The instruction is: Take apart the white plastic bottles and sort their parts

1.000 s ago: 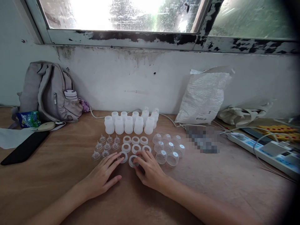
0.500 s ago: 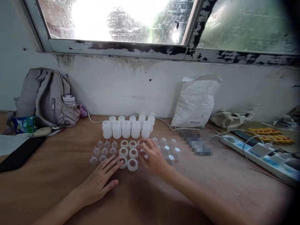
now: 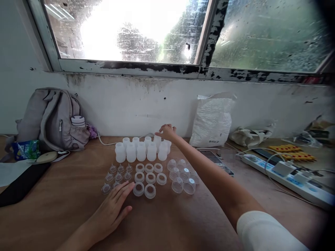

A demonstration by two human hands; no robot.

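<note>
My left hand [image 3: 115,207] lies flat on the wooden table, fingers stretched out. Its fingertips are beside the clear nipple-shaped pieces [image 3: 109,177] and the front translucent rings [image 3: 138,189], partly covering a nipple piece. My right hand [image 3: 167,131] reaches far over the table above the rear right of the white bottles [image 3: 141,151]. Its thumb points left, apart from the bent fingers, and no held object is visible. The bottles stand in two rows; the hand hides some rear tops. Clear domed caps [image 3: 177,184] lie right of the rings, below my right forearm.
At the left are a grey backpack [image 3: 52,118] and a black flat case [image 3: 24,183]. A white plastic packet [image 3: 211,122] leans on the wall. A phone [image 3: 218,162] lies right of my forearm, near a power strip [image 3: 288,177] with cables.
My right hand has moved from the rings up and away to the rear bottles, uncovering the right column of rings. The left hand stays nearly in place. The view has tilted slightly upward.
</note>
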